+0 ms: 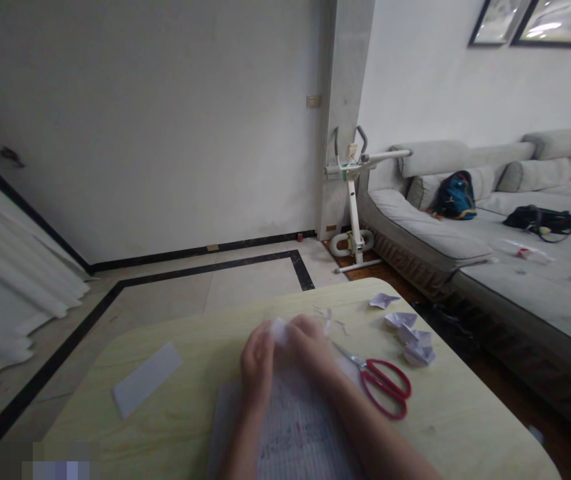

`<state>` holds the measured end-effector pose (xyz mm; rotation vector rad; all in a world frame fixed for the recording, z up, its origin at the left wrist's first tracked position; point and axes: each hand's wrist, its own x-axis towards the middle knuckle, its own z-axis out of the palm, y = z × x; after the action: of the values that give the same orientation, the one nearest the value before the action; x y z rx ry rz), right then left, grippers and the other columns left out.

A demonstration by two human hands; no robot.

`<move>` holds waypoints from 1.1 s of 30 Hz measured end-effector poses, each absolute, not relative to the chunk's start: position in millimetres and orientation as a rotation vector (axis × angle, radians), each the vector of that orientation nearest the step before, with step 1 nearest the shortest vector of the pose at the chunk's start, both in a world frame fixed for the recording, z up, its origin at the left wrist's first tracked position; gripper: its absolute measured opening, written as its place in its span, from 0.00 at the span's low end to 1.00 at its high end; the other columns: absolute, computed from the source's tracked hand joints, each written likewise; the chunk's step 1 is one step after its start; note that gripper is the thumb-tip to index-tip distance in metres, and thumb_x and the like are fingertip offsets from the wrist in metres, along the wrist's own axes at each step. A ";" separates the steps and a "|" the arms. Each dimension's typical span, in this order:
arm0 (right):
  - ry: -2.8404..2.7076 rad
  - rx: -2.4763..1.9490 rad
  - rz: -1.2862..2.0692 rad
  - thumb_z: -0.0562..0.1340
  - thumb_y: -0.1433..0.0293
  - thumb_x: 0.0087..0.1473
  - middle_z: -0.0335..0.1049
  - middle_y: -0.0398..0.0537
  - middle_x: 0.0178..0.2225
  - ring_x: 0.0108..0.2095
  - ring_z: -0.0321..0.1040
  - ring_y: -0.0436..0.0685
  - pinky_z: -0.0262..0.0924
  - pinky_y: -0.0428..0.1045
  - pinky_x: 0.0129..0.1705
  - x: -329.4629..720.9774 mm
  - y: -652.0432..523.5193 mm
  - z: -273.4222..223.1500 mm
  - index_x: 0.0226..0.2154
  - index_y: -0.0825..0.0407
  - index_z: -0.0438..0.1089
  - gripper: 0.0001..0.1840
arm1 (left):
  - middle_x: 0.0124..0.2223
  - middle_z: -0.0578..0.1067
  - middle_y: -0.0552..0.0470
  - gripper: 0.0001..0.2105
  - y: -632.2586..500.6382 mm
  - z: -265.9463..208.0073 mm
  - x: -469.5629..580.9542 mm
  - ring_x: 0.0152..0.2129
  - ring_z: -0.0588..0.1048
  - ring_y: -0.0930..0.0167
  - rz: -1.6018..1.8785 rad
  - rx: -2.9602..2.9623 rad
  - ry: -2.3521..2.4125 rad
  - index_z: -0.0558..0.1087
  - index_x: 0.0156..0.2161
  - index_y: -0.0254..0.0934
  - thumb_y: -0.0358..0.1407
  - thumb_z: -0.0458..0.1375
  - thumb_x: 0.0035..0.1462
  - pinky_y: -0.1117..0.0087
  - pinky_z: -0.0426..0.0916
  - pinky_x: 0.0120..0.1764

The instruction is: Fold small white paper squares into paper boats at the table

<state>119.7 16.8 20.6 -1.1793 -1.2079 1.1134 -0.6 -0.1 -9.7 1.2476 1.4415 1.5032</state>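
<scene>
My left hand [258, 357] and my right hand [311, 343] meet over the table, both closed around a small piece of white paper [279, 328]. Fingers cover most of this paper, so its folds are hard to see. Beneath my forearms lies a lined notebook [290, 427] with handwriting on it. Scissors [385, 387] with red handles rest just right of my right wrist, blades pointing toward my hands. Several folded paper pieces [415, 343] sit in a row at the table's right side. Thin paper strips [332, 321] lie beyond my right hand.
A white paper rectangle [146, 380] lies on the left part of the pale wooden table [190, 353]. Past the table stand a white exercise machine [352, 207] and a grey sofa [430, 233] bearing a blue backpack [458, 195] and a black bag [540, 219]. A curtain [5, 287] hangs at left.
</scene>
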 end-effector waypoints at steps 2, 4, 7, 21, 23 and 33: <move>-1.221 -1.178 1.140 0.57 0.73 0.44 0.62 0.40 0.18 0.23 0.59 0.50 0.54 0.44 0.25 119.8 16.1 21.3 0.18 0.53 0.65 0.07 | 0.40 0.77 0.43 0.20 0.2 -6.4 -0.8 0.36 0.75 0.64 1.483 1.237 1.462 0.72 0.45 0.32 0.45 0.55 0.52 0.67 0.70 0.37; -1.229 -1.167 1.150 0.58 0.72 0.44 0.63 0.40 0.18 0.23 0.59 0.50 0.54 0.44 0.25 119.7 16.1 21.1 0.18 0.53 0.65 0.07 | 0.36 0.78 0.45 0.18 0.5 -4.8 -0.9 0.34 0.75 0.65 1.438 1.251 1.464 0.74 0.40 0.32 0.45 0.56 0.51 0.69 0.70 0.35; -1.223 -1.155 1.112 0.57 0.71 0.45 0.64 0.41 0.19 0.24 0.60 0.51 0.55 0.45 0.27 119.4 17.4 19.7 0.19 0.53 0.67 0.07 | 0.31 0.77 0.48 0.17 0.3 -4.9 -0.2 0.29 0.75 0.67 1.396 1.252 1.444 0.74 0.34 0.32 0.46 0.56 0.51 0.71 0.68 0.30; -1.239 -1.125 1.123 0.59 0.74 0.42 0.67 0.42 0.22 0.26 0.63 0.52 0.57 0.45 0.29 120.1 20.8 13.6 0.22 0.54 0.70 0.04 | 0.25 0.72 0.54 0.13 -4.6 -5.8 3.4 0.25 0.69 0.71 1.271 1.436 1.387 0.72 0.29 0.34 0.43 0.54 0.53 0.75 0.61 0.26; -1.260 -1.158 1.155 0.59 0.74 0.42 0.68 0.43 0.21 0.26 0.63 0.52 0.57 0.45 0.29 120.3 18.6 18.7 0.22 0.54 0.70 0.05 | 0.25 0.72 0.54 0.12 -4.8 -6.2 3.0 0.25 0.69 0.70 1.250 1.447 1.397 0.72 0.29 0.34 0.42 0.54 0.54 0.75 0.61 0.27; -1.280 -1.169 1.167 0.59 0.72 0.43 0.68 0.42 0.22 0.28 0.64 0.52 0.57 0.45 0.32 122.8 19.0 18.9 0.23 0.55 0.71 0.05 | 0.26 0.73 0.53 0.13 -4.7 -5.0 5.1 0.25 0.70 0.70 1.288 1.489 1.412 0.73 0.29 0.34 0.42 0.52 0.55 0.74 0.62 0.27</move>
<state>122.8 19.0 18.9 -1.1690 -1.2799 1.1673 5.1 -4.7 -5.0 1.4892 1.4116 1.2877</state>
